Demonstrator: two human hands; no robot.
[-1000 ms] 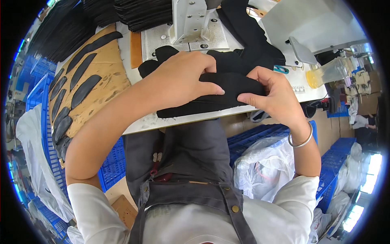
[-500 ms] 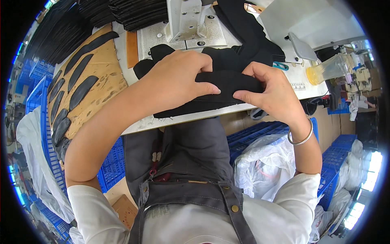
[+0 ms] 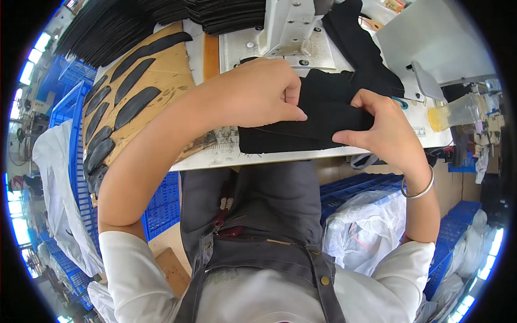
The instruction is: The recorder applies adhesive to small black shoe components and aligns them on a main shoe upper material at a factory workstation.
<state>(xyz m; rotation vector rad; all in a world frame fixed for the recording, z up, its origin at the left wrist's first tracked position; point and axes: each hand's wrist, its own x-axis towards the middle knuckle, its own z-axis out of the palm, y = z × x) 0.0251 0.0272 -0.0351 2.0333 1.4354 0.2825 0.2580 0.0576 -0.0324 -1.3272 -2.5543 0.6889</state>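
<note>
A black fabric piece lies on the white worktable in front of me, its near edge close to the table's front edge. My left hand is curled closed over its far left part, with thumb and forefinger at the cloth. On the other side, my right hand grips the right end, the thumb on the near face and the fingers bent over the far side. More black cloth spreads behind, beside the machine. The left fingertips are partly hidden, as is the cloth beneath them.
Behind the cloth rises a white machine post on a metal plate. Brown cardboard with several dark curved pieces lies left, near stacked black sheets. A clear yellow-rimmed cup sits right. Blue crates stand below the table.
The view has shifted, so the table appears farther right. The raised fold between my hands has flattened out. My left hand has shifted slightly left relative to the cloth.
</note>
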